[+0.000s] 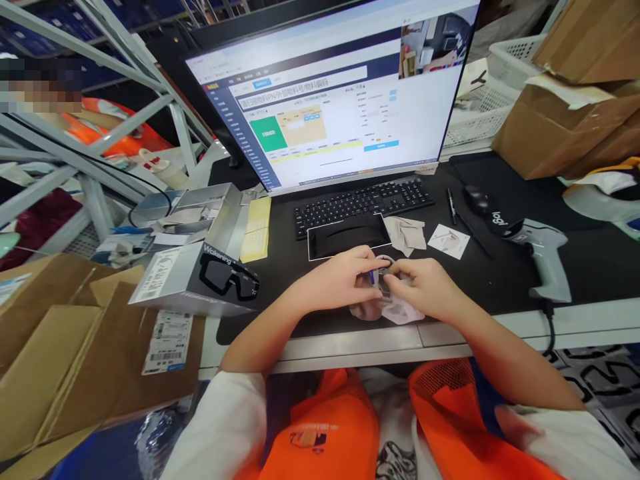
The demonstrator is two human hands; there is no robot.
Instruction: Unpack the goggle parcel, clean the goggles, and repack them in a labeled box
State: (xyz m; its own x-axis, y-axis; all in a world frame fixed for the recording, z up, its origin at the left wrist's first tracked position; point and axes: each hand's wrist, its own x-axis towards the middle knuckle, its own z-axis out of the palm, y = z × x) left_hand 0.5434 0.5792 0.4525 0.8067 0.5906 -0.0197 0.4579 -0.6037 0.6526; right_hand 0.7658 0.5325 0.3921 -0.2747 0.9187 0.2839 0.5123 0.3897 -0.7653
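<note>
My left hand and my right hand meet over the black mat, fingers bent and pinching a small clear, shiny item between them. Its kind is hard to make out behind the fingers; a bit of blue shows by the left fingertips. Under the hands lies a pale, crumpled, thin wrapping or cloth. Just beyond my left hand is a black case with a white outline around it. A beige folded cloth and a white card with a drawing lie beyond my right hand.
A monitor stands behind the keyboard. To the right are a pen, a mouse and a barcode scanner. At left stand a glasses box, yellow slips and an open carton. Another person sits far left.
</note>
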